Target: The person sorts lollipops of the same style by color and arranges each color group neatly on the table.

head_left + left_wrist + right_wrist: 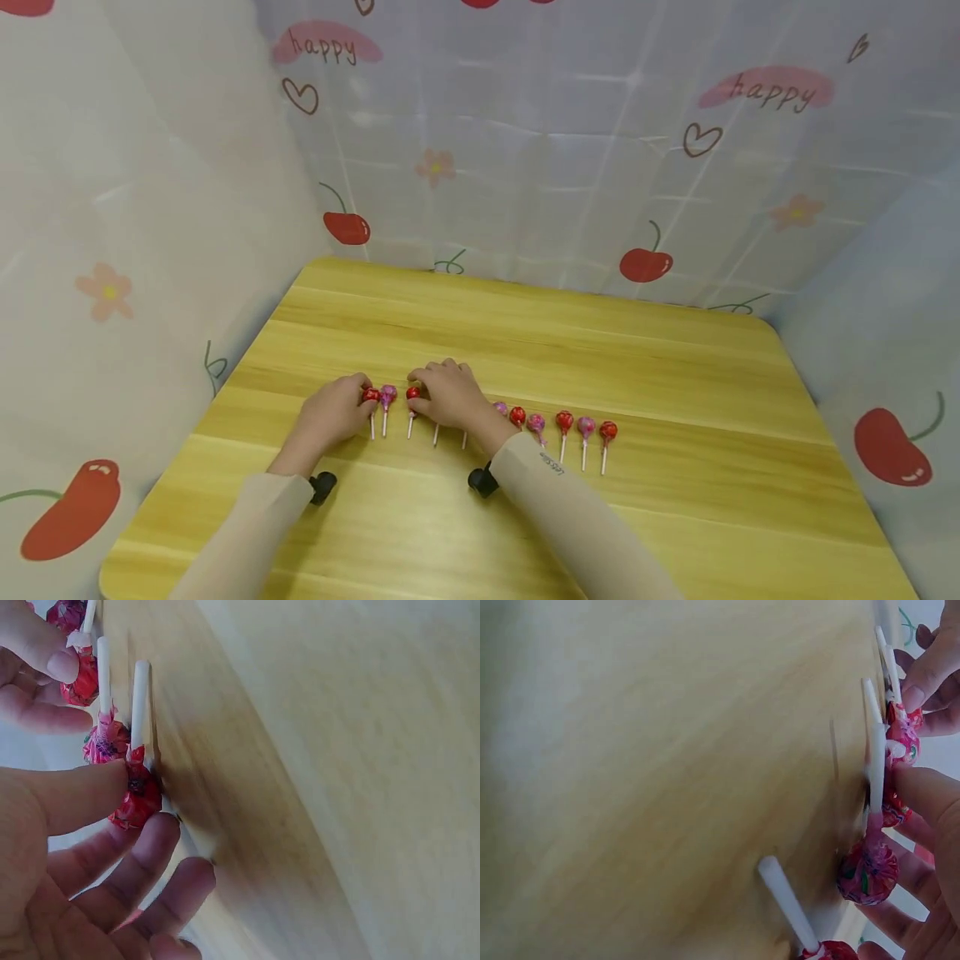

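A row of red and pink wrapped lollipops lies on the wooden table (675, 375), sticks pointing toward me. My left hand (358, 400) pinches the leftmost red lollipop (371, 395) between thumb and fingers; the left wrist view shows this grip, left hand (131, 814) on red lollipop (139, 796). A pink lollipop (387, 394) lies beside it. My right hand (422, 400) rests over the row's middle, its fingers pinching the third lollipop, a red one (412, 392), also visible as red lollipop (81, 679). Two more sticks poke out from under that hand.
Several more lollipops (564, 422) continue the row to the right, ending with a red one (608, 431). A cherry-print curtain (645, 167) walls the table on three sides. Bare wood stretches behind and in front of the row.
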The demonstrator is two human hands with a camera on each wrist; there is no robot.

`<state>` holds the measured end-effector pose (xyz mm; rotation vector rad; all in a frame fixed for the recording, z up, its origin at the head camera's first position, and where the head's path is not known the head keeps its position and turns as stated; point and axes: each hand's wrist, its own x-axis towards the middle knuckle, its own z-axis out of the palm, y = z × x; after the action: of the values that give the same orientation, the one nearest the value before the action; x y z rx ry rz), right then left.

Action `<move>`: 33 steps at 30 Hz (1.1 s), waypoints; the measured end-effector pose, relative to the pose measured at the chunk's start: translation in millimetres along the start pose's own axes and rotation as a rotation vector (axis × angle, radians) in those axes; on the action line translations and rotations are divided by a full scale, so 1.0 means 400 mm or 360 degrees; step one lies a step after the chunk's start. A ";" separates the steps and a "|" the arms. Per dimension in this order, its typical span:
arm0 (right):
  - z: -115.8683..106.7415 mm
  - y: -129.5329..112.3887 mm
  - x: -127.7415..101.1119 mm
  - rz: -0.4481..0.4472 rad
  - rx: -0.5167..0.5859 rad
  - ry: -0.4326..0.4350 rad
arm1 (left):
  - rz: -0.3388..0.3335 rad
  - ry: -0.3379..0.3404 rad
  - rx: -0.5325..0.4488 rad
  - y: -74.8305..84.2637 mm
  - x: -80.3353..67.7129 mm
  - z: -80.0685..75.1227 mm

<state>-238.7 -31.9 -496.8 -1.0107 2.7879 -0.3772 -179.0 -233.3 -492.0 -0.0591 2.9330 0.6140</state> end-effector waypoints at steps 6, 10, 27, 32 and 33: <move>-0.005 0.000 0.003 -0.0011 0.0053 -0.0004 | -0.0059 0.0017 -0.0080 0.009 0.007 0.003; -0.005 -0.001 0.005 -0.0011 0.0069 0.0015 | -0.0070 0.0076 -0.0155 0.006 0.009 0.009; 0.010 -0.003 0.009 0.0008 0.0042 -0.0014 | 0.0091 0.0224 -0.0141 -0.007 0.110 -0.137; 0.006 -0.002 0.012 0.0022 0.0055 -0.0013 | 0.0128 0.0192 -0.0113 0.013 0.164 -0.167; 0.005 -0.003 0.013 0.0024 0.0059 -0.0014 | 0.0141 0.0184 -0.0093 0.017 0.174 -0.170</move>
<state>-241.5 -36.3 -498.6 -0.9804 2.7684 -0.4198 -257.2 -255.1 -437.9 0.0304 3.0422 0.7334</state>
